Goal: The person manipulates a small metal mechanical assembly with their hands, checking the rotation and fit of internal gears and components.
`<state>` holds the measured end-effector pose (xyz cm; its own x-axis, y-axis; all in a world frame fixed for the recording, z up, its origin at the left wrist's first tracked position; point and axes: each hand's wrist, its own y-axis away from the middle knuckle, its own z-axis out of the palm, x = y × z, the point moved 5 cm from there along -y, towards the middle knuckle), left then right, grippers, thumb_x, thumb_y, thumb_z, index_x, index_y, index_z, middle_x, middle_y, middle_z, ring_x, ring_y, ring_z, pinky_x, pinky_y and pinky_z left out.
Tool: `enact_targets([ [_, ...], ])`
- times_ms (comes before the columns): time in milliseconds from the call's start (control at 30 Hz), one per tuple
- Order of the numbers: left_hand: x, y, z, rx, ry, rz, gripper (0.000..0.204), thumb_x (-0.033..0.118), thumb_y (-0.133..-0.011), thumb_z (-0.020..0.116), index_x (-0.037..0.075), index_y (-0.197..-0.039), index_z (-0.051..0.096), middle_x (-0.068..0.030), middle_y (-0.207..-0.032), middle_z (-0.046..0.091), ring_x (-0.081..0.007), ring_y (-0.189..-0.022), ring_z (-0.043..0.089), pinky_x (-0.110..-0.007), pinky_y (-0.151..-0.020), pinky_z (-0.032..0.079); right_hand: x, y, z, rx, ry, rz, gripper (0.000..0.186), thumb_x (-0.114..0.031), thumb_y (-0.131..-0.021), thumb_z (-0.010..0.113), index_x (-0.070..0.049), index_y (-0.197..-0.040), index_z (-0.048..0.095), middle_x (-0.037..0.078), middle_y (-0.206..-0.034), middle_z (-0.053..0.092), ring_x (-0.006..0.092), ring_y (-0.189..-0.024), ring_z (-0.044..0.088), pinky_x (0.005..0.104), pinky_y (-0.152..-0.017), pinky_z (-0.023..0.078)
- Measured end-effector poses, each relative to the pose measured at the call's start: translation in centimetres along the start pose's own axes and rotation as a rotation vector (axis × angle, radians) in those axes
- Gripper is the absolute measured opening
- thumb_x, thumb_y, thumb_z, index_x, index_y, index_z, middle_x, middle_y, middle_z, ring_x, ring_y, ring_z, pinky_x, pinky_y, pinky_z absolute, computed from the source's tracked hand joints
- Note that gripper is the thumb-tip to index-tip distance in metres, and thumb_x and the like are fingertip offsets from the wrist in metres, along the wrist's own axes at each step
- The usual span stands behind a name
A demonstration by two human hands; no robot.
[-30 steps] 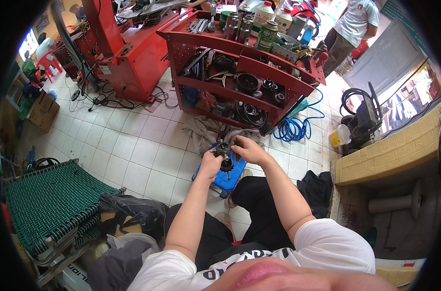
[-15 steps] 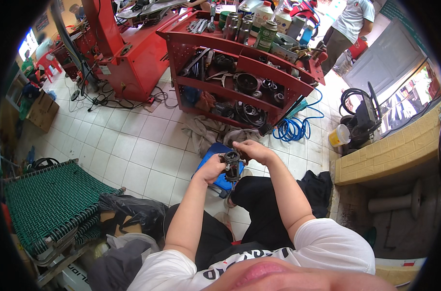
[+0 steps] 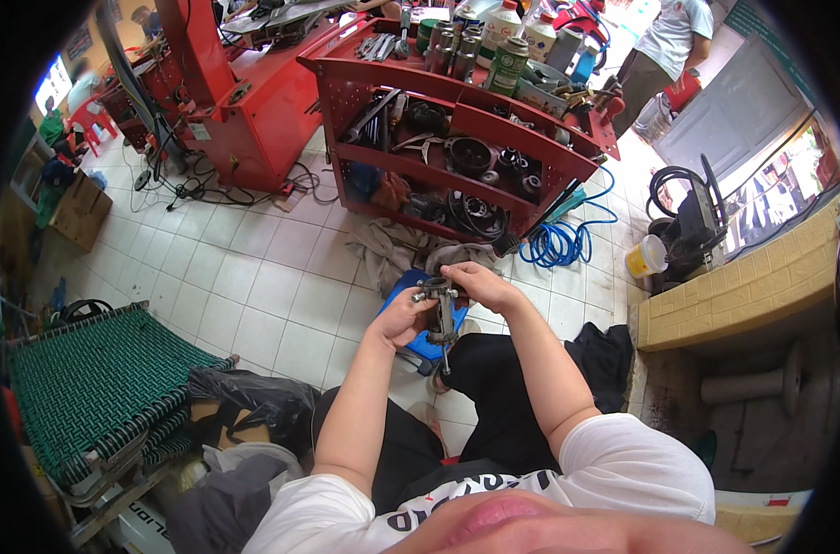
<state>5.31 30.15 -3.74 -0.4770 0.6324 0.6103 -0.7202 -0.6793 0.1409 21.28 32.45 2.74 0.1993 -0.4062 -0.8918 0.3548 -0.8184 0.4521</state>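
A dark metal mechanical part [image 3: 440, 310] is held up between my hands, over a blue plastic stool [image 3: 424, 345]. It has a ring-shaped opening at its top, bright bolt-like fittings on its side and a thin rod pointing down. My left hand [image 3: 402, 319] is closed round its left side. At the upper right of the part, my right hand [image 3: 478, 286] has its fingers closed on it, thumb near the ring. The right fingertips are partly hidden behind the part. Its exact kind is too small to make out.
Beyond the stool stands a red tool trolley [image 3: 457, 111] loaded with wrenches, bottles and metal parts. Grey rags [image 3: 383, 254] lie at its foot, beside a coiled blue hose [image 3: 560, 242]. A green woven folding bed [image 3: 106, 388] is on the left. Another person [image 3: 665, 51] stands at the back right.
The metal part has been tilted in my hands, so its long side and downward rod now show more. My left hand has turned slightly with it; my right hand stays nearly in place.
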Motion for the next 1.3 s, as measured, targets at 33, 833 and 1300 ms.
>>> enact_targets([
  [33, 0.1, -0.1, 0.1, -0.009, 0.018, -0.005, 0.037, 0.018, -0.103, 0.066, 0.002, -0.136, 0.060, -0.0132, -0.125, 0.071, -0.0273, -0.119, 0.069, -0.046, -0.104, 0.055, 0.0, -0.1, -0.2, 0.009, 0.010, -0.004, 0.042, -0.041, -0.111, 0.054, -0.004, -0.102, 0.071, 0.000, -0.076, 0.064, 0.0117, -0.063, 0.059, 0.0293, -0.059, 0.047],
  [833, 1.4, -0.3, 0.9, 0.380, -0.106, 0.167, 0.047, 0.041, -0.104, 0.066, -0.002, -0.123, 0.063, -0.0126, -0.106, 0.073, -0.0228, -0.087, 0.075, -0.034, -0.070, 0.063, 0.6, -2.1, -1.4, 0.464, 0.373, -0.330, 0.037, -0.034, -0.107, 0.061, 0.001, -0.103, 0.067, 0.007, -0.075, 0.063, 0.0143, -0.064, 0.058, 0.0337, -0.061, 0.048],
  [1300, 0.5, -0.8, -1.0, 0.328, 0.118, 0.155, 0.047, 0.047, -0.107, 0.057, 0.007, -0.129, 0.066, -0.0097, -0.114, 0.074, -0.0247, -0.105, 0.071, -0.044, -0.094, 0.059, 0.3, -1.8, -0.9, 0.434, 0.242, -0.608, 0.034, -0.028, -0.098, 0.075, 0.000, -0.113, 0.064, 0.012, -0.096, 0.072, 0.0152, -0.084, 0.067, 0.0333, -0.075, 0.053],
])
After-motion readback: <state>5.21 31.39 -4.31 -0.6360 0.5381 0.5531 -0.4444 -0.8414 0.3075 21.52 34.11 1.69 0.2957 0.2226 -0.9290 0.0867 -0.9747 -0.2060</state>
